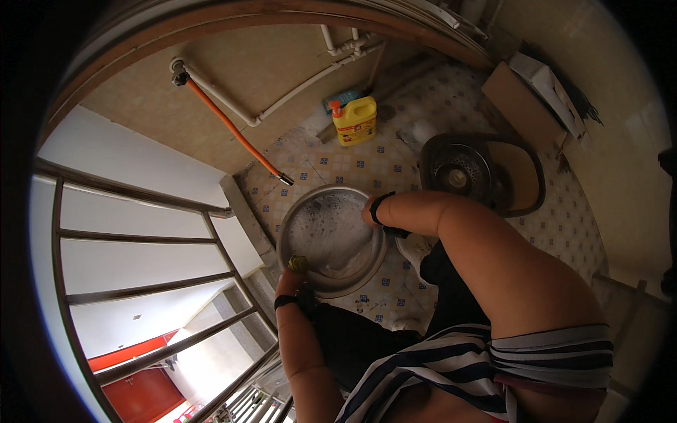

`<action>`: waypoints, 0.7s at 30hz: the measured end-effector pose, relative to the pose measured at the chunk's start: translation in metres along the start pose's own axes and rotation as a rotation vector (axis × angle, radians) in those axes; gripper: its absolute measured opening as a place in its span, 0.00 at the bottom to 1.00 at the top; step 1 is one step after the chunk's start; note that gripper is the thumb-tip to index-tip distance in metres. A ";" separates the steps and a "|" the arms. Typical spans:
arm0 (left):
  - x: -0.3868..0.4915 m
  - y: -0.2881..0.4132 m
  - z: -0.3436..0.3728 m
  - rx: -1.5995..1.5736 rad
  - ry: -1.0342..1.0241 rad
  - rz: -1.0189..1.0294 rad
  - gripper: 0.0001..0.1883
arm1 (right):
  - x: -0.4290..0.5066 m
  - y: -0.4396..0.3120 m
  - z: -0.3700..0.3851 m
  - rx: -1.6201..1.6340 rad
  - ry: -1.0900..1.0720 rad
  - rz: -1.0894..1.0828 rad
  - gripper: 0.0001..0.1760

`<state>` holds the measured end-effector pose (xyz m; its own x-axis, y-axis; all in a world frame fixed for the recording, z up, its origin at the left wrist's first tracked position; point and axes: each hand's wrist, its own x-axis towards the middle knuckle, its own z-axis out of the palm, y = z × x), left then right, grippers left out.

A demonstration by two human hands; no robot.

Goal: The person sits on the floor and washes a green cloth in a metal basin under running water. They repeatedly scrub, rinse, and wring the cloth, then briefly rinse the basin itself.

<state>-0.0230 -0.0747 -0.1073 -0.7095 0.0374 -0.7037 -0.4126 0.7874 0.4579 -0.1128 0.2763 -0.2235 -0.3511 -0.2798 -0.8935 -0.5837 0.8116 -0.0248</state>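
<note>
A round metal basin (338, 189) sits on the tiled floor before me, holding cloudy water with white foam (328, 232). At its near-left rim is my left hand (291, 281), its fingers around a yellow-green scrubbing pad (298, 263). My right hand (369, 211) grips the basin's right rim; its fingers are partly hidden by the wrist and a black band. An orange hose (227, 122) hangs from a wall tap (179, 73), and its metal end stops just beyond the basin's far-left side.
A yellow detergent jug (358, 122) with an orange pump stands beyond the basin. To the right, a dark tub (538, 169) holds a perforated metal strainer (460, 169). A cardboard box (521, 106) leans by the right wall. Metal railings (143, 296) rise on my left.
</note>
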 end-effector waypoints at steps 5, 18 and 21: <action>-0.020 0.023 -0.003 -0.053 0.008 -0.073 0.16 | 0.000 0.002 0.001 0.011 0.005 -0.003 0.07; -0.017 0.015 -0.002 0.093 0.067 0.103 0.13 | -0.007 0.000 0.001 0.022 0.000 -0.004 0.07; -0.022 0.021 -0.006 0.144 -0.016 0.045 0.19 | -0.007 -0.001 0.001 0.026 -0.003 -0.004 0.07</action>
<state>-0.0194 -0.0624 -0.0789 -0.7157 0.0841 -0.6933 -0.2932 0.8648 0.4076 -0.1093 0.2779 -0.2172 -0.3461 -0.2817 -0.8949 -0.5662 0.8233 -0.0402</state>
